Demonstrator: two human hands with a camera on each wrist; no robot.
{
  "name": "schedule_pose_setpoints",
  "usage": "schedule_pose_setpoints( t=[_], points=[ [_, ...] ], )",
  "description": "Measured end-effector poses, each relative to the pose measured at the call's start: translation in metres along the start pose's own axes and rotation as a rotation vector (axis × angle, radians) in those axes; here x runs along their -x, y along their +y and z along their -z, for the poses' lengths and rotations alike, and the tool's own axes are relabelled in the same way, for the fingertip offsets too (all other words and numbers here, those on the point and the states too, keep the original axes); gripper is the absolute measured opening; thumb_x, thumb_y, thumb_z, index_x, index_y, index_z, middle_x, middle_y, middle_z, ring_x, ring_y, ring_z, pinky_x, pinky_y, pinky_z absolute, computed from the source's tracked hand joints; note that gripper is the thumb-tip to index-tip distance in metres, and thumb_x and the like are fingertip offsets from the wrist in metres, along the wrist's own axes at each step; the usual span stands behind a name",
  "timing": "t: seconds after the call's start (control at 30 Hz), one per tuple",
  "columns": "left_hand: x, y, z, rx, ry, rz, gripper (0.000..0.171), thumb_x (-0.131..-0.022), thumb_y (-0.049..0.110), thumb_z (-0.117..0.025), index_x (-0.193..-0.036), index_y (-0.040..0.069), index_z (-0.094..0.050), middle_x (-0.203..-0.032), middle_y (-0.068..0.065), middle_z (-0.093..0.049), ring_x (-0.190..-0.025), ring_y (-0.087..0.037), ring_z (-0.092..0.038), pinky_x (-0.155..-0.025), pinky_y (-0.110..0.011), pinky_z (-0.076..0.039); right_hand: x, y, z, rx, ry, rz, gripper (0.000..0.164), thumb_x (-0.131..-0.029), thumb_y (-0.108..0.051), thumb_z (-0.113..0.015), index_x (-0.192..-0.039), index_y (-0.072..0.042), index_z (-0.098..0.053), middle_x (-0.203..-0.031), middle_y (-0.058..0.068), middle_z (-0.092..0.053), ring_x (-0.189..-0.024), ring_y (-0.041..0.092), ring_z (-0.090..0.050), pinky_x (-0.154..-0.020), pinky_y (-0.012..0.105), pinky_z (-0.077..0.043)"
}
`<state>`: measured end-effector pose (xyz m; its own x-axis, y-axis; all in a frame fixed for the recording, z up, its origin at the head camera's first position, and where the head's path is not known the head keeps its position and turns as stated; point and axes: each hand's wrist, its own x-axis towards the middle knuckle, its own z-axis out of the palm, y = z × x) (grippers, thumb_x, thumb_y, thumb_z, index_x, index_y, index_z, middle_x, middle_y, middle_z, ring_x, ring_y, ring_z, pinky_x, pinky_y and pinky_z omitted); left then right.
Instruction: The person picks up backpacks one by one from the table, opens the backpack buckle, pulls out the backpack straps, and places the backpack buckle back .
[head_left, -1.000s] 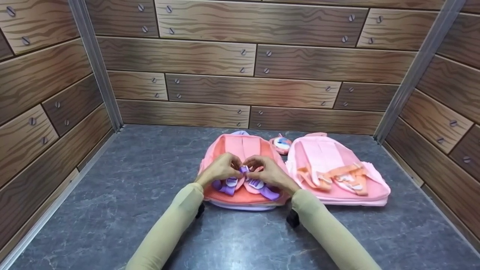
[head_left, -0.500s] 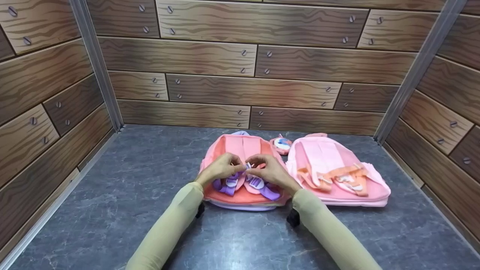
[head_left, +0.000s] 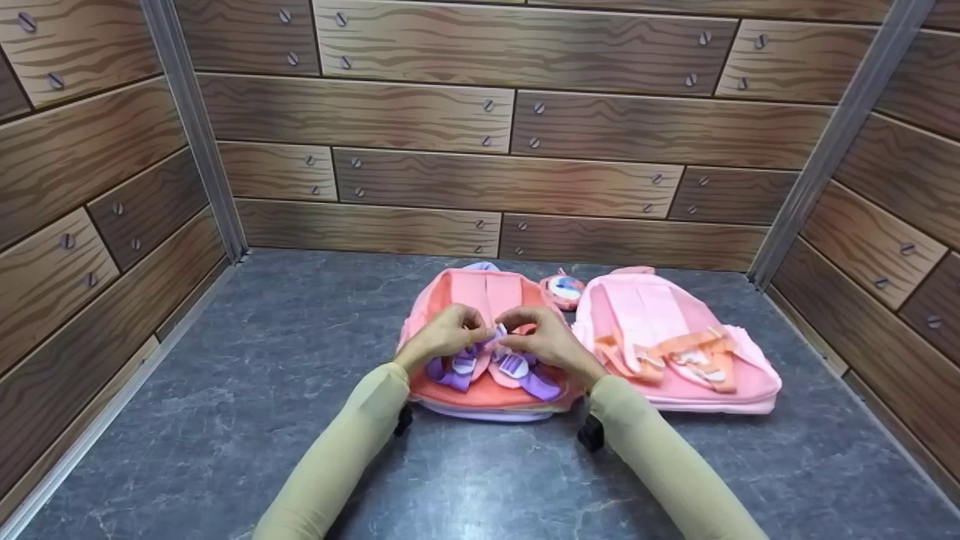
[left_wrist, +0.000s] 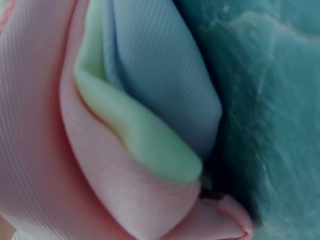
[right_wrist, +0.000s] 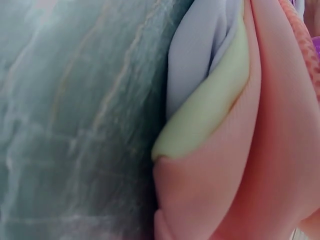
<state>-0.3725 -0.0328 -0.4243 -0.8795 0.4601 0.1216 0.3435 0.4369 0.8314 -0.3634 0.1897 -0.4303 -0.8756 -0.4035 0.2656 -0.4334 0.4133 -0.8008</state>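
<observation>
A coral backpack (head_left: 442, 300) lies on the table with its shoulder straps facing up. Over its middle, my left hand (head_left: 445, 333) pinches a purple strap (head_left: 484, 348) between thumb and fingers. Close beside it, my right hand (head_left: 546, 337) pinches a small whitish piece (head_left: 501, 328) at the end of that strap. Fingers partly hide this piece. Below the hands, two white buckles (head_left: 514, 366) with loose purple webbing (head_left: 540, 386) rest on the pack. Both wrist views show only the pack's sides, with coral fabric (left_wrist: 40, 125), a pale green fold (right_wrist: 205, 115) and a lavender panel (right_wrist: 192, 60).
A pink backpack (head_left: 637, 300) with orange straps (head_left: 694, 345) lies right beside the coral one. Between their tops sits a small round pouch (head_left: 564, 289). Wood-patterned walls (head_left: 420, 172) enclose the dark marbled table (head_left: 315, 315) at the back and sides.
The piece between my fingers has shifted slightly right and turned, so its whitish side shows more. My right hand has moved a little to the right; the backpacks stay in place.
</observation>
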Motion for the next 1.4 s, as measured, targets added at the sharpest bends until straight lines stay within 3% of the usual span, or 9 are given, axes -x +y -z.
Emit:
schedule_pose_setpoints(
  t=[0.27, 0.47, 0.73, 1.07, 1.23, 1.4],
  points=[
    [-0.002, -0.001, -0.001, 0.108, -0.005, -0.044, 0.017, -0.098, 0.002, -0.069, -0.082, 0.005, -0.065, -0.073, -0.001, -0.061, -0.064, -0.012, -0.056, -0.057, -0.020, -0.045, 0.002, -0.001, 0.005, -0.063, -0.010, -0.033, 0.034, -0.091, 0.003, -0.077, -0.123, 0.012, -0.070, -0.116, 0.023, -0.074, -0.105, 0.032, -0.069, -0.083, 0.023, -0.055],
    [-0.003, -0.001, -0.002, 0.081, -0.007, -0.045, 0.011, -0.099, 0.005, -0.069, -0.090, -0.001, -0.072, -0.075, 0.001, -0.062, -0.068, -0.011, -0.056, -0.060, -0.020, -0.045, 0.002, 0.001, 0.005, -0.059, -0.006, -0.027, 0.034, -0.092, 0.002, -0.078, -0.122, 0.014, -0.070, -0.116, 0.024, -0.074, -0.107, 0.029, -0.068, -0.084, 0.019, -0.053],
    [-0.003, -0.001, -0.003, 0.053, -0.007, -0.043, 0.018, -0.102, 0.013, -0.070, -0.098, -0.003, -0.078, -0.078, 0.000, -0.065, -0.067, -0.006, -0.053, -0.060, -0.020, -0.042, 0.003, 0.001, 0.007, -0.058, -0.013, -0.028, 0.034, -0.092, 0.002, -0.078, -0.123, 0.013, -0.070, -0.117, 0.025, -0.074, -0.105, 0.027, -0.068, -0.084, 0.020, -0.053],
    [-0.003, 0.002, -0.005, 0.048, 0.032, 0.050, 0.020, -0.101, 0.017, -0.071, -0.081, 0.012, -0.069, -0.072, 0.005, -0.058, -0.063, -0.007, -0.050, -0.056, -0.021, -0.038, 0.004, 0.005, 0.014, -0.037, 0.004, -0.047, 0.034, -0.093, 0.002, -0.076, -0.125, 0.010, -0.071, -0.122, 0.026, -0.072, -0.115, 0.037, -0.068, -0.101, 0.047, -0.055],
    [-0.002, 0.004, -0.006, 0.037, 0.041, 0.081, 0.029, -0.100, 0.028, -0.073, -0.076, 0.018, -0.061, -0.070, 0.004, -0.056, -0.060, -0.007, -0.047, -0.052, -0.021, -0.035, 0.004, 0.007, 0.019, -0.019, -0.001, -0.045, 0.034, -0.094, 0.000, -0.076, -0.126, 0.010, -0.070, -0.123, 0.026, -0.072, -0.119, 0.040, -0.067, -0.105, 0.051, -0.053],
    [-0.002, 0.002, -0.007, 0.053, 0.057, 0.074, 0.031, -0.100, 0.026, -0.074, -0.075, 0.019, -0.057, -0.071, 0.004, -0.055, -0.060, -0.007, -0.046, -0.052, -0.021, -0.035, 0.004, 0.010, 0.023, -0.018, 0.016, -0.033, 0.033, -0.093, 0.002, -0.076, -0.125, 0.011, -0.071, -0.122, 0.024, -0.073, -0.119, 0.036, -0.066, -0.106, 0.051, -0.051]
  ],
)
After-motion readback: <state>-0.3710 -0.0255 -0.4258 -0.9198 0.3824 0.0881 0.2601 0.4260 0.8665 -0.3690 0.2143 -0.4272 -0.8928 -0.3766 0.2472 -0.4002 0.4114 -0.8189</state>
